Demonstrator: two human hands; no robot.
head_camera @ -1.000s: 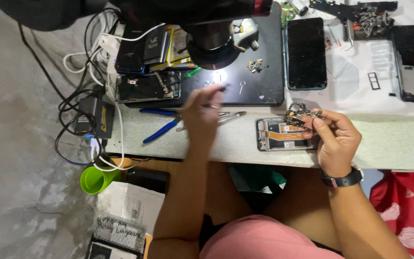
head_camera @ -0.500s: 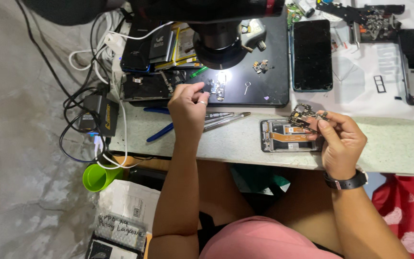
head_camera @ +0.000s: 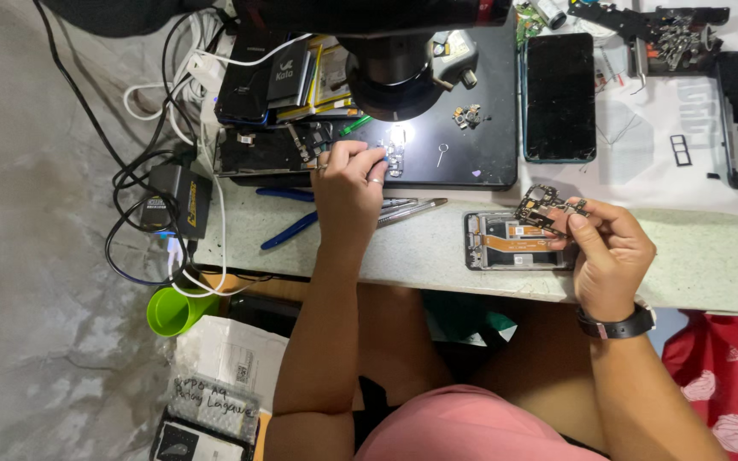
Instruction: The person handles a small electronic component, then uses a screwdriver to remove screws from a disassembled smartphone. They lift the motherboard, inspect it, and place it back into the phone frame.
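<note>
Since half a second ago your left hand (head_camera: 350, 175) has pushed further onto the black mat (head_camera: 489, 166), and now its fingertips are pinched on a small circuit board (head_camera: 393, 159) lying in the bright spot under the microscope (head_camera: 395, 72). Your right hand (head_camera: 610, 252) hasn't really shifted: thumb and fingers are clamped on the phone motherboard (head_camera: 544, 207), held just above the opened phone frame (head_camera: 514, 242) at the bench edge. Tweezers (head_camera: 412, 209) and blue-handled pliers (head_camera: 288, 230) sit just beside your left wrist. A dark phone (head_camera: 559, 85) lies face-up further back.
</note>
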